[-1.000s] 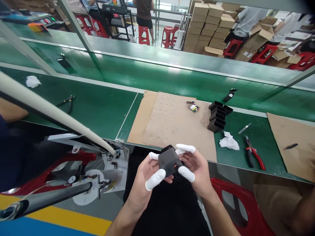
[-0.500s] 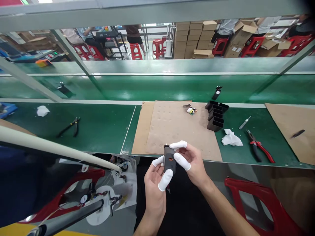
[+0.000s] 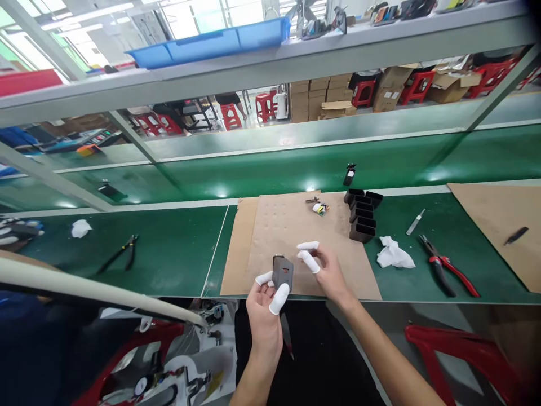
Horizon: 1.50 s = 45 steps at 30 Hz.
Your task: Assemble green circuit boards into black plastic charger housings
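My left hand grips a small dark grey power adapter between thumb and fingers, over the front edge of the bench. The adapter stands roughly upright, with a small slot showing orange in its side. White finger cots cover several fingertips of both hands. To the right of the adapter, my right hand is open and apart from it, its thumb and fingers stretched out over a brown cardboard sheet. Further back on the cardboard lies a small clump of coloured electronic parts.
Several black open housings stand at the cardboard's right edge. Beyond lie a crumpled white tissue, a small pointed tool and red-handled pliers. Black-handled cutters lie left. A green conveyor belt runs behind the bench.
My right hand has let go of the adapter and moved away from it. My left hand still holds the adapter, turned slightly. The view has tilted up, bringing a shelf with a blue tray into sight.
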Available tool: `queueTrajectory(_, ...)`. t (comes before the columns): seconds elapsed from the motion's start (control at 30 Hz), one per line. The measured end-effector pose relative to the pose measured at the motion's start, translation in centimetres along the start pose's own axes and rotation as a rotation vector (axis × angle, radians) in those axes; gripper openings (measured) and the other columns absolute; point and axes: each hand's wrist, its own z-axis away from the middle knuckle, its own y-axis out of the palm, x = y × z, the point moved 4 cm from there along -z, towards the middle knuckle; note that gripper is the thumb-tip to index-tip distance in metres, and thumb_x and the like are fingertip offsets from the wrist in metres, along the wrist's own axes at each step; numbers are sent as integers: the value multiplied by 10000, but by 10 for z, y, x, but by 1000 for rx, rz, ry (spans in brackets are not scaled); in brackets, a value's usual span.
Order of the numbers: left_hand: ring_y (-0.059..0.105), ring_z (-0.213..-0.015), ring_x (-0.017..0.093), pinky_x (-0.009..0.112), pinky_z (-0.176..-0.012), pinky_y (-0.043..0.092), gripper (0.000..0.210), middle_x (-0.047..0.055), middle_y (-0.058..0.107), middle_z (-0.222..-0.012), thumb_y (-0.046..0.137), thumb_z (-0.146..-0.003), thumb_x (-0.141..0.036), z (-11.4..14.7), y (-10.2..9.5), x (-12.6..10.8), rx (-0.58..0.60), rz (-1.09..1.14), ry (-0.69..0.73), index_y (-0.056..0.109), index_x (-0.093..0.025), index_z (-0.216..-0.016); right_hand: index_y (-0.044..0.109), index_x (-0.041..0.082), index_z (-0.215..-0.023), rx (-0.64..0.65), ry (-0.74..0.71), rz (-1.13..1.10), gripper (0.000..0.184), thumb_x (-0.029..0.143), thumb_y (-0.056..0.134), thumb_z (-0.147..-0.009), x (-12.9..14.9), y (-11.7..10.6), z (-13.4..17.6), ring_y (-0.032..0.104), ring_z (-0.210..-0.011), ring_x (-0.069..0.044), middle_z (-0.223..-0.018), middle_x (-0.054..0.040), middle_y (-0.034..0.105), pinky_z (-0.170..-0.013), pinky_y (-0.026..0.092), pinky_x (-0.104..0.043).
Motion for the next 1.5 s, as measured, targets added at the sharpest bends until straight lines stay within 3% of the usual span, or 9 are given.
queueTrajectory(0.1, 786, -1060, 294, 490, -997, 653, 495, 131, 750, -1150, 855, -845, -418, -40, -1, 9, -1, -352, 225, 643, -182, -1226, 787, 199, -1114, -64, -21, 89, 392, 558, 749, -960, -25, -21, -13, 739, -936, -280, -1001, -96, 797, -947, 588, -468)
queueTrajectory(0.2, 695, -1252, 360, 581, -1132, 561, 413, 159, 668, -1264, 848, -835, -358, -83, -3, 14, -15, -520, 332, 706, -190, -1184, 790, 198, -1073, -70, -44, 127, 357, 535, 700, -997, -38, -31, -19, 745, -930, -286, -1018, -110, 803, -914, 589, -459)
queueTrajectory(0.3, 679, -1288, 368, 561, -1129, 568, 322, 144, 659, -1286, 843, -848, -360, -107, 0, 17, 74, -648, 412, 757, -214, -1121, 786, 207, -1072, -53, -66, 126, 314, 492, 659, -1032, -41, -32, -20, 743, -930, -275, -1024, -101, 801, -901, 589, -442)
queueTrajectory(0.4, 723, -1234, 313, 476, -1078, 610, 228, 116, 695, -1256, 769, -935, -367, -108, 7, 25, 145, -726, 468, 768, -237, -1122, 786, 215, -1064, -33, -80, 110, 287, 468, 653, -1039, -41, -32, -19, 733, -925, -272, -1007, -91, 791, -888, 586, -434)
queueTrajectory(0.53, 744, -1222, 295, 470, -1060, 628, 230, 128, 720, -1282, 644, -1025, -347, -100, 13, 34, 108, -778, 501, 729, -221, -1198, 782, 218, -1045, -21, -86, 82, 272, 453, 644, -1042, -42, -35, -19, 734, -908, -265, -981, -80, 786, -874, 585, -418)
queueTrajectory(0.87, 822, -1017, 259, 408, -922, 701, 271, 81, 782, -1157, 689, -985, -356, -109, 20, 20, 87, -728, 501, 740, -220, -1213, 798, 223, -970, -19, -101, 63, 258, 419, 642, -1035, -37, -39, -19, 744, -878, -266, -936, -74, 799, -823, 590, -384)
queueTrajectory(1.0, 804, -1106, 292, 446, -984, 676, 314, 116, 770, -1262, 688, -983, -372, -113, 21, 13, 9, -716, 535, 759, -214, -1245, 790, 231, -944, -26, -95, 46, 251, 404, 635, -1038, -37, -39, -20, 758, -863, -264, -928, -64, 803, -802, 592, -374)
queueTrajectory(1.17, 810, -1025, 262, 386, -900, 683, 225, 67, 794, -1096, 697, -962, -353, -115, 26, 11, 92, -743, 565, 820, -246, -1117, 783, 233, -933, -32, -98, 36, 225, 376, 639, -1030, -37, -38, -21, 758, -865, -265, -928, -60, 803, -795, 579, -366)
queueTrajectory(1.5, 809, -947, 258, 368, -818, 688, 210, 73, 784, -1069, 648, -959, -338, -128, 12, 14, 83, -756, 591, 806, -259, -1074, 805, 225, -992, -24, -85, 68, 212, 366, 650, -1027, -40, -33, -21, 745, -884, -240, -956, -53, 805, -811, 554, -332)
